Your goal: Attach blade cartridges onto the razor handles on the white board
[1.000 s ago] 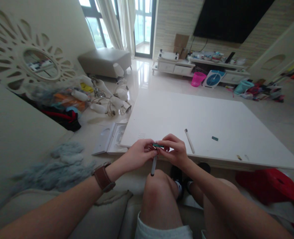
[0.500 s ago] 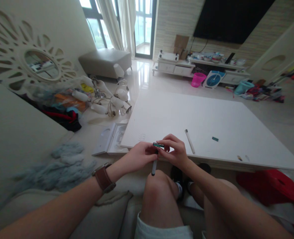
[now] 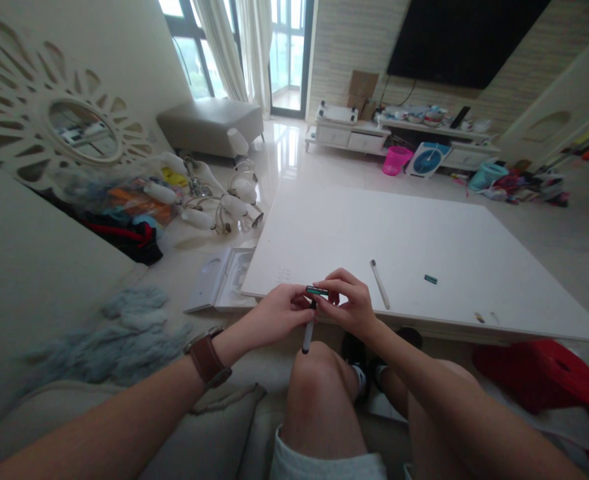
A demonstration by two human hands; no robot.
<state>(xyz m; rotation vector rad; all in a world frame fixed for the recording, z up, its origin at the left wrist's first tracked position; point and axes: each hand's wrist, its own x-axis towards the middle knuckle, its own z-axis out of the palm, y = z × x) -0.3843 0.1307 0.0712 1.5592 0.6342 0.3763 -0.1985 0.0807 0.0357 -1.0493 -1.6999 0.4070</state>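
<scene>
Two pinches by the table edge (image 3: 439,320): left fingers (image 3: 298,309) grip the white stick (image 3: 306,335), right fingers (image 3: 332,285) the green battery (image 3: 317,291).

Smooth plastic stick (image 3: 307,333), matt white table (image 3: 399,227), glossy floor (image 3: 294,160)

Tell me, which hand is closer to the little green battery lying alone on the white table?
Right. The right hand, pinching another green battery, sits left of the lone battery on the table. The left hand, holding a white stick, is farther left, beyond the right.

White table (image 3: 349,227), thin stick (image 3: 379,283), perhaps battery (image 3: 430,279)
</scene>
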